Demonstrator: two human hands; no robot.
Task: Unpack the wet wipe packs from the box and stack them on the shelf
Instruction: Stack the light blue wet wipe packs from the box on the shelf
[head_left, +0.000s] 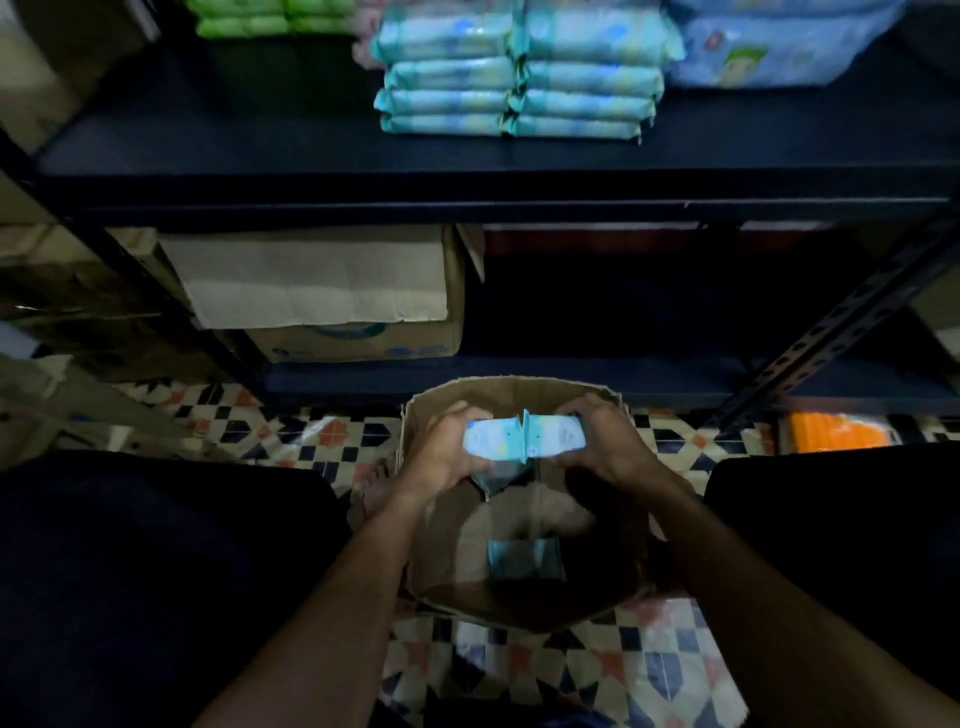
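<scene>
Your left hand and right hand meet over the open box, just below the centre of the view. Each hand is curled round one end of a pair of pale teal packs held end to end. The left pack sits in your left fingers and the right pack in your right, and the two touch at a crimped seam between your hands. A darker teal edge shows just under them at six o'clock; you cannot tell whether it is another pack.

Deeper in the box, at six o'clock from your hands, a further pack lies on the cardboard bottom in shadow. The box stands on the patterned tile floor between your knees.

At twelve o'clock the dark shelf carries the stacked packs, two columns side by side. Green packs lie at their ten o'clock and a large blue package just beside them at three o'clock. Under that shelf, at ten o'clock from your hands, a cardboard carton sits on the lower level with its flap hanging down.
</scene>
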